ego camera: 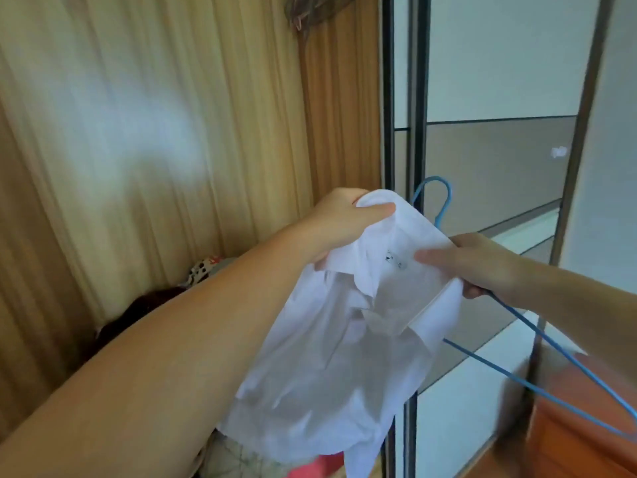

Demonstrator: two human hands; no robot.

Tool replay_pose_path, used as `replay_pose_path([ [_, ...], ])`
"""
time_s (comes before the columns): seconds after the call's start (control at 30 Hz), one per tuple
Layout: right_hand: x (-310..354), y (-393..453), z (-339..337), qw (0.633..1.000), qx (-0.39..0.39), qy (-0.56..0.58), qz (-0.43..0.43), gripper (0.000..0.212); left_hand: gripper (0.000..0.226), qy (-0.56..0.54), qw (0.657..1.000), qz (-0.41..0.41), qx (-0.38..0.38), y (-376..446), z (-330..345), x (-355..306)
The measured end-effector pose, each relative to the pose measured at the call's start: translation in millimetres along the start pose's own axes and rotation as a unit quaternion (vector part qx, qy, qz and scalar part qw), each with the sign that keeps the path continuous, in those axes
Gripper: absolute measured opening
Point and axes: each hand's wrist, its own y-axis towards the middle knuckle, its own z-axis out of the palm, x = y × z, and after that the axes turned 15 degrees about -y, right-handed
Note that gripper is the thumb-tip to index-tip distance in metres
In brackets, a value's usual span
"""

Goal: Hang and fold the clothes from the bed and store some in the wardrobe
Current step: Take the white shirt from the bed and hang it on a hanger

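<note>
Two bare, sleeveless forearms

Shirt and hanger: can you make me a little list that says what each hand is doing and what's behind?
shirt: white, held up by its collar
left hand: grips the collar
right hand: grips the collar and the hanger
hanger: blue, hook pokes up behind the collar
behind: curtain, wardrobe door

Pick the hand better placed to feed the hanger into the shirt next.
Right. The right hand already grips the blue hanger along with the white shirt at its collar. The left hand holds only the collar's other side, so it probably just steadies.
</note>
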Motion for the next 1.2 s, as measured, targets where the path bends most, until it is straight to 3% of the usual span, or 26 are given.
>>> replay_pose_path([
  [0.23,-100.1,-90.4,-45.0,0.995,-0.043,0.025,0.081,0.029,0.031,0.054,0.998,-0.019,0.038,-26.3,113.0,2.3],
  [0.37,-142.9,-115.2,-44.6,0.991,-0.066,0.003,0.115,0.033,0.038,0.021,0.998,-0.045,0.026,-38.5,157.0,20.6],
  [0.5,-174.5,-129.3,-41.8,0.983,-0.115,0.007,0.142,0.049,0.024,0.0,0.995,-0.069,0.07,-47.4,192.6,41.7],
  [0.67,-185.9,-136.2,-50.6,0.947,-0.272,0.062,0.157,0.052,0.037,-0.008,0.989,-0.092,0.115,-57.7,232.6,67.3],
  [0.73,-185.5,-138.4,-59.0,0.93,-0.311,0.107,0.162,0.045,0.026,0.007,0.988,-0.094,0.123,-60.5,244.9,75.0],
  [0.9,-181.9,-141.6,-75.6,0.913,-0.291,0.214,0.188,0.027,0.023,0.027,0.978,-0.114,0.172,-69.7,266.0,87.9],
  [1.2,-170.1,-150.8,-83.4,0.888,-0.317,0.312,0.116,0.032,0.026,0.123,0.962,-0.125,0.21,-84.8,287.8,95.3],
])
